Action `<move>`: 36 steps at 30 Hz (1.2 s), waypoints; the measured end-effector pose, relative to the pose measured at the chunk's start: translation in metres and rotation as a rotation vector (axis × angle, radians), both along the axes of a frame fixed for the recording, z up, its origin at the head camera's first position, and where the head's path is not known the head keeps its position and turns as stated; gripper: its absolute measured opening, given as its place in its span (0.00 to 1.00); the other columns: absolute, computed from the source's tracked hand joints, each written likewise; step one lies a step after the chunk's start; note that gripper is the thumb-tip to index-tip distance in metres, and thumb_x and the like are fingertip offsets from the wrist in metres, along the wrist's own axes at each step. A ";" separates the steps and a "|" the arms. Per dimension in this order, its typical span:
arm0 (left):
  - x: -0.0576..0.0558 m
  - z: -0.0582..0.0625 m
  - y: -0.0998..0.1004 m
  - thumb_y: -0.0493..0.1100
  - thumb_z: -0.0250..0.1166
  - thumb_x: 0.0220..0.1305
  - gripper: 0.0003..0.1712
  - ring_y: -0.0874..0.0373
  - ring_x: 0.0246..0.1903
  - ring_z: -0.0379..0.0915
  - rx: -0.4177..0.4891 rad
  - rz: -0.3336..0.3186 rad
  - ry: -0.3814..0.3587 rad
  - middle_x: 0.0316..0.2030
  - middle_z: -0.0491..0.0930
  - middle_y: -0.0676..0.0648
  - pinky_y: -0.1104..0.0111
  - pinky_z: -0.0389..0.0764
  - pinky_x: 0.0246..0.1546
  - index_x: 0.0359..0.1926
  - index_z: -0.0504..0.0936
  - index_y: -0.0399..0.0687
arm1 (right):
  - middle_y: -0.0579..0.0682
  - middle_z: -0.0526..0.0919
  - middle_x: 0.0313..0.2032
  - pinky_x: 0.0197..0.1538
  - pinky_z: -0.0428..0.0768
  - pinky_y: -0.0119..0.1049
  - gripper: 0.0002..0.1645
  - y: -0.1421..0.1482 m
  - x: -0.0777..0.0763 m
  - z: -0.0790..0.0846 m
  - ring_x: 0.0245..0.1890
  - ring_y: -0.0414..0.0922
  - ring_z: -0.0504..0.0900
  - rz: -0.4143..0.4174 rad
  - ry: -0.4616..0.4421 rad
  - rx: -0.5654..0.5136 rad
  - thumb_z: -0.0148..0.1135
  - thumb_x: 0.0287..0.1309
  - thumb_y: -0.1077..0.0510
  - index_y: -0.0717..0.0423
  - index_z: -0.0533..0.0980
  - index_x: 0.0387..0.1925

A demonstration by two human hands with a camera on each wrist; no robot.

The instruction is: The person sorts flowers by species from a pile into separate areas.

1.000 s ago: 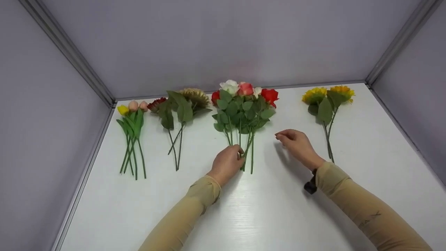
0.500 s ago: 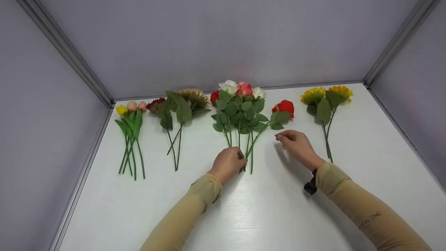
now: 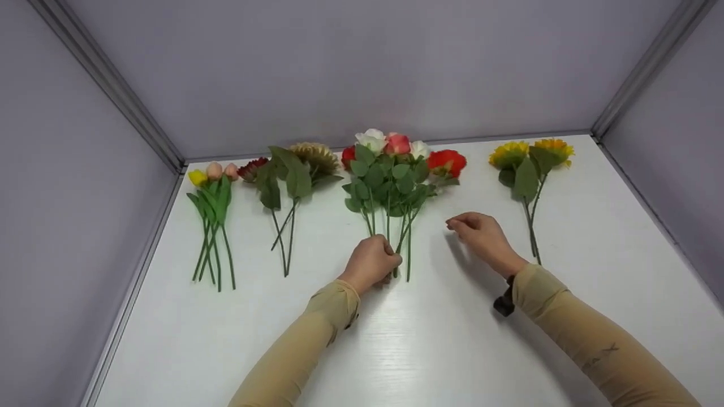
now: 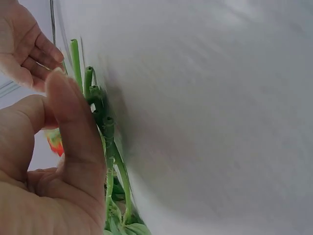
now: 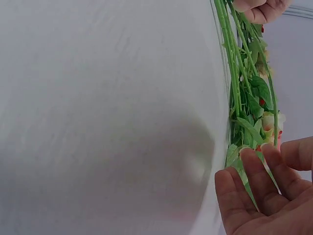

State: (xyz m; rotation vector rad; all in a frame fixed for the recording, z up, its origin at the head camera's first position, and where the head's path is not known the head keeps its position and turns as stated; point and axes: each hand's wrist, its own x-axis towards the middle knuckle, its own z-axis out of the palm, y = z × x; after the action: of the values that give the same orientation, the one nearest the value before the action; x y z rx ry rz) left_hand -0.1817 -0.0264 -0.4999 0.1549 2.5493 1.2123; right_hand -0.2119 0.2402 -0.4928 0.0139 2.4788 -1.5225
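Note:
Artificial roses with white, pink and red blooms lie in a bunch at the middle of the table. My left hand is at their lower stems and pinches the stem of the red rose on the bunch's right side; its fingertips partly hide that stem. In the left wrist view several cut green stem ends stand beside the thumb and finger. Right of the bunch hovers my right hand, fingers loosely bent around nothing. The right wrist view shows its fingers apart from the rose leaves.
Left of the roses lie tulips in yellow and pink, and chrysanthemums in dark red and beige. Two sunflowers lie to the right. Grey panels wall the table at the back and sides.
The red rose's head swung out to the right and down, then came back up and left against the bunch, as my left hand shifted slightly at the stem. My right hand stayed nearly still.

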 end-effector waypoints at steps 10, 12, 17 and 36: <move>-0.003 -0.002 0.000 0.38 0.61 0.71 0.07 0.57 0.15 0.77 0.058 0.031 -0.078 0.20 0.81 0.46 0.68 0.77 0.16 0.46 0.73 0.43 | 0.62 0.83 0.55 0.57 0.79 0.47 0.23 0.002 0.001 0.001 0.55 0.56 0.79 0.008 0.000 -0.009 0.55 0.75 0.51 0.66 0.79 0.57; -0.002 -0.001 0.000 0.39 0.61 0.72 0.07 0.57 0.15 0.76 0.051 0.021 -0.067 0.20 0.80 0.46 0.68 0.75 0.16 0.46 0.73 0.43 | 0.62 0.83 0.55 0.56 0.79 0.46 0.24 0.003 0.001 0.002 0.55 0.56 0.79 0.011 -0.004 -0.006 0.55 0.75 0.51 0.66 0.79 0.57; 0.001 0.007 0.000 0.44 0.61 0.74 0.08 0.58 0.14 0.73 0.002 -0.005 0.017 0.19 0.79 0.49 0.67 0.72 0.15 0.46 0.75 0.45 | 0.61 0.82 0.56 0.56 0.78 0.46 0.24 0.009 -0.002 0.007 0.55 0.56 0.79 0.015 -0.010 0.013 0.55 0.76 0.49 0.65 0.78 0.59; 0.038 0.041 0.069 0.64 0.60 0.73 0.41 0.49 0.77 0.51 -0.560 -0.744 0.741 0.78 0.58 0.48 0.54 0.50 0.76 0.80 0.59 0.59 | 0.69 0.76 0.60 0.55 0.75 0.58 0.32 0.121 -0.037 0.041 0.57 0.62 0.75 -0.133 0.121 0.319 0.47 0.77 0.45 0.68 0.73 0.64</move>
State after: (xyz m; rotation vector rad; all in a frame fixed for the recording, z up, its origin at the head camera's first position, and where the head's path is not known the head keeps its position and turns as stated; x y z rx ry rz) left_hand -0.1442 0.0423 -0.4585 1.4732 2.8131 0.1335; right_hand -0.2486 0.3615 -0.4516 0.1469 2.8441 -1.1872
